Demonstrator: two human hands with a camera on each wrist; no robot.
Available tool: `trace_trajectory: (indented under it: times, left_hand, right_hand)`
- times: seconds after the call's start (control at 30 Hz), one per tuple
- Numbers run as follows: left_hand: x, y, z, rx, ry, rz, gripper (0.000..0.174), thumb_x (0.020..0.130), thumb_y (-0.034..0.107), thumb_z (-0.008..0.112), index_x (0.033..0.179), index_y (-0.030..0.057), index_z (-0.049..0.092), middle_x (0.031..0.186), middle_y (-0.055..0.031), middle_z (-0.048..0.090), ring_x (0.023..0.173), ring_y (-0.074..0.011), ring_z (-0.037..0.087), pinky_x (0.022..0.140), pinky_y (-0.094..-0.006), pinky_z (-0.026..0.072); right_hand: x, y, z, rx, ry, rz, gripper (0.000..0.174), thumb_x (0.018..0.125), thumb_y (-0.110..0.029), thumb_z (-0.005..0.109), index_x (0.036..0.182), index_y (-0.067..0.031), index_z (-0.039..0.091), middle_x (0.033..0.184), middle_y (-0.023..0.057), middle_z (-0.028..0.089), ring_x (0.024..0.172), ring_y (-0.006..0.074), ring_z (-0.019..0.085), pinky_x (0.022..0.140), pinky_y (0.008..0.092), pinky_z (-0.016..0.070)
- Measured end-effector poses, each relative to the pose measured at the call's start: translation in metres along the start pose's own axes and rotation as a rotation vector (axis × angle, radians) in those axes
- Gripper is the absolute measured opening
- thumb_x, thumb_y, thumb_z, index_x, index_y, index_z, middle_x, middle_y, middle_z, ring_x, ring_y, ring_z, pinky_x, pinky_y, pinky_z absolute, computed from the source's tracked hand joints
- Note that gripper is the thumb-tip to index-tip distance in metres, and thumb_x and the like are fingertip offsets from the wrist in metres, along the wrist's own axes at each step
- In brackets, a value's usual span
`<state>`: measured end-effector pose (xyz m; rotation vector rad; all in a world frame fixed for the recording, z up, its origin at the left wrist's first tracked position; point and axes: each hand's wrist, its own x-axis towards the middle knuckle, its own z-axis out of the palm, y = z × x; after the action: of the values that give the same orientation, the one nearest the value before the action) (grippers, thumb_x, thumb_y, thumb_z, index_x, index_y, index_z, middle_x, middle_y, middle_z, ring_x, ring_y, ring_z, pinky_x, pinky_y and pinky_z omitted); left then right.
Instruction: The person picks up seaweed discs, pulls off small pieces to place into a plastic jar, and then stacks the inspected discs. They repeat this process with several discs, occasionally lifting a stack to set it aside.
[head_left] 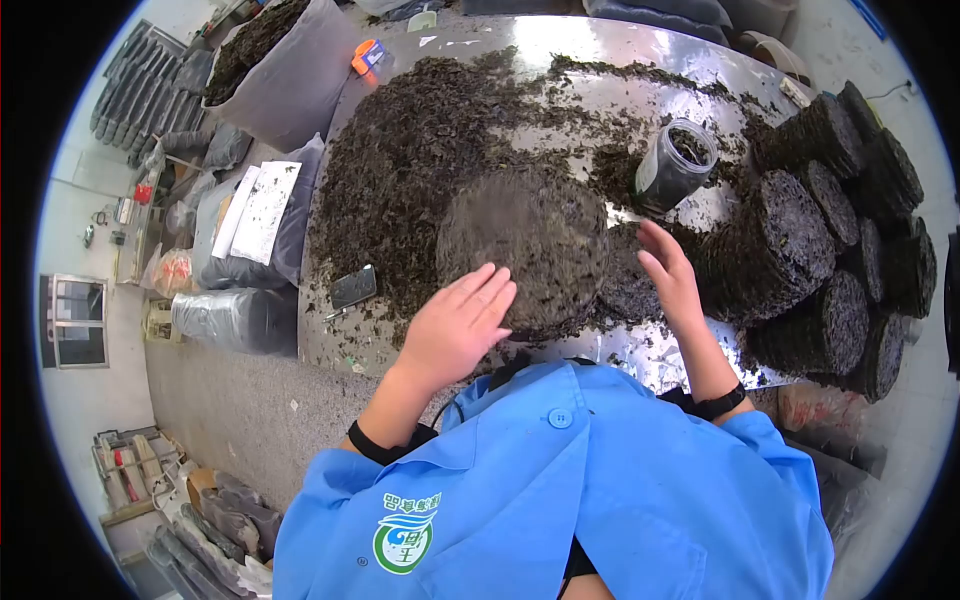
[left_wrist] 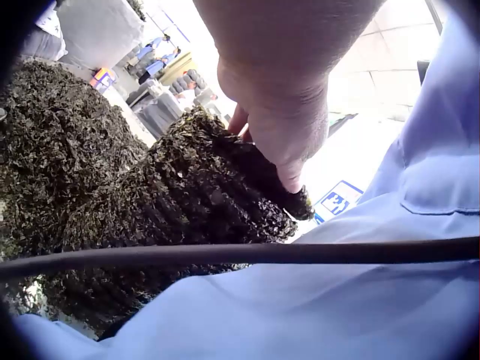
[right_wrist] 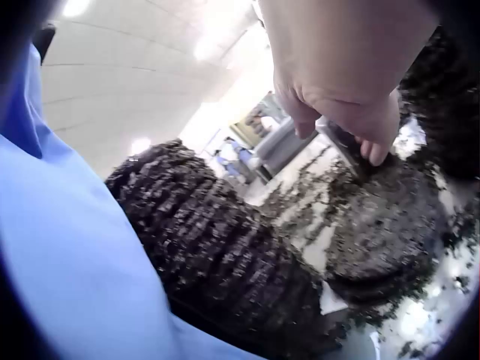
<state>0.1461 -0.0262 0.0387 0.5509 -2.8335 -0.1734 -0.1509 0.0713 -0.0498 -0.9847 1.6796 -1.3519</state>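
A round, dark disc of pressed dried leaves (head_left: 545, 235) tops a stack at the table's middle. My left hand (head_left: 455, 325) rests on its near-left edge with fingers extended; in the left wrist view that hand (left_wrist: 281, 97) touches the end of the layered stack (left_wrist: 187, 195). Just right of the large disc lies a lower disc (head_left: 628, 285), partly covered. My right hand (head_left: 677, 280) is above its right side, fingers loosely bent, holding nothing visible. The right wrist view has this hand (right_wrist: 345, 82) over a flat round disc (right_wrist: 386, 217).
Loose dark leaves (head_left: 400, 160) spread over the metal table's left half. A clear jar (head_left: 665, 178) stands beyond my right hand. Several disc stacks (head_left: 785, 240) crowd the right side. A phone (head_left: 353, 287) lies near the left edge, an orange tape dispenser (head_left: 368, 56) at the far left.
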Motion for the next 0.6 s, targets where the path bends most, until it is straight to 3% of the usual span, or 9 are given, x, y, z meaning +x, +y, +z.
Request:
trace_trajectory:
  times: [0.1,0.17,0.2,0.27,0.3,0.33,0.37,0.43,0.6]
  left_hand:
    - [0.004,-0.019,-0.016,-0.184,0.372,-0.038,0.047,0.076,0.018,0.066,0.119,0.0015,0.056,0.117,-0.0143,0.061,0.104,-0.0269,0.061,0.085,-0.0355,0.0491]
    - [0.005,-0.016,-0.035,-0.387,0.596,-0.332,0.032,0.089,0.021,0.058,0.113,0.0012,0.058,0.109,-0.0128,0.064,0.095,-0.0224,0.064,0.081,-0.0351,0.0509]
    - [0.003,-0.02,-0.029,-0.379,0.601,-0.334,0.032,0.089,0.021,0.058,0.113,0.0012,0.058,0.109,-0.0128,0.064,0.095,-0.0224,0.064,0.081,-0.0351,0.0509]
    - [0.0,-0.034,-0.01,-1.411,1.012,-0.618,0.028,0.097,0.025,0.047,0.108,0.0016,0.058,0.108,-0.0097,0.064,0.096,-0.018,0.062,0.085,-0.034,0.0496]
    - [0.004,-0.031,-0.011,-1.409,1.014,-0.613,0.028,0.097,0.025,0.047,0.108,0.0016,0.058,0.108,-0.0097,0.064,0.096,-0.018,0.062,0.085,-0.034,0.0496]
    - [0.011,-0.026,-0.012,-1.602,1.007,-0.667,0.031,0.098,0.025,0.042,0.115,0.0008,0.052,0.115,-0.0102,0.06,0.102,-0.0208,0.059,0.091,-0.0378,0.0463]
    - [0.015,-0.023,-0.012,-1.797,0.988,-0.724,0.034,0.1,0.024,0.038,0.122,0.0001,0.047,0.122,-0.0106,0.056,0.109,-0.0236,0.056,0.097,-0.0415,0.0431]
    - [0.011,-0.021,-0.003,-1.88,0.947,-0.753,0.036,0.1,0.025,0.038,0.125,0.001,0.046,0.126,-0.011,0.053,0.115,-0.0236,0.052,0.1,-0.0419,0.0402]
    - [0.009,-0.01,0.012,-1.847,0.636,-0.655,0.047,0.098,0.032,0.04,0.132,-0.0001,0.039,0.136,-0.012,0.044,0.122,-0.025,0.046,0.105,-0.0437,0.0328]
  right_hand:
    - [0.012,-0.059,0.024,-0.054,-0.084,-0.221,0.056,0.088,-0.013,0.059,0.137,0.0004,0.035,0.135,0.0148,0.046,0.127,0.0251,0.042,0.106,0.0354,0.0329]
    - [0.02,-0.081,0.041,0.082,-0.114,-0.257,0.058,0.088,-0.014,0.059,0.138,-0.0001,0.033,0.135,0.0151,0.046,0.128,0.025,0.041,0.106,0.0351,0.0319]
    - [0.023,-0.087,0.048,0.218,-0.137,-0.283,0.06,0.088,-0.014,0.06,0.139,-0.0005,0.031,0.135,0.0154,0.046,0.128,0.0248,0.041,0.107,0.0348,0.031]
    - [0.028,-0.092,0.058,0.383,-0.175,-0.135,0.061,0.088,-0.015,0.06,0.14,-0.0008,0.03,0.134,0.0142,0.047,0.125,0.0228,0.043,0.104,0.0331,0.0336]
    - [0.03,-0.095,0.062,0.543,-0.205,0.025,0.063,0.088,-0.015,0.061,0.14,-0.0011,0.028,0.132,0.0131,0.047,0.122,0.0209,0.046,0.102,0.0315,0.0362]
    - [0.028,-0.101,0.065,0.62,-0.236,0.071,0.051,0.087,-0.014,0.062,0.131,-0.0011,0.041,0.119,0.007,0.057,0.102,0.0109,0.055,0.084,0.0241,0.0443]
    - [0.027,-0.102,0.063,0.622,-0.231,0.071,0.051,0.087,-0.014,0.062,0.131,-0.0011,0.041,0.119,0.007,0.057,0.102,0.0109,0.055,0.084,0.0241,0.0443]
    - [0.024,-0.1,0.059,0.604,-0.257,0.078,0.034,0.086,-0.013,0.063,0.117,-0.0028,0.053,0.1,-0.0006,0.063,0.08,0.0018,0.054,0.066,0.0176,0.0424]
    - [0.009,-0.076,0.029,0.474,-0.128,0.098,0.024,0.086,-0.009,0.063,0.108,-0.0044,0.058,0.091,-0.0036,0.064,0.072,0.0003,0.054,0.06,0.0157,0.0405]
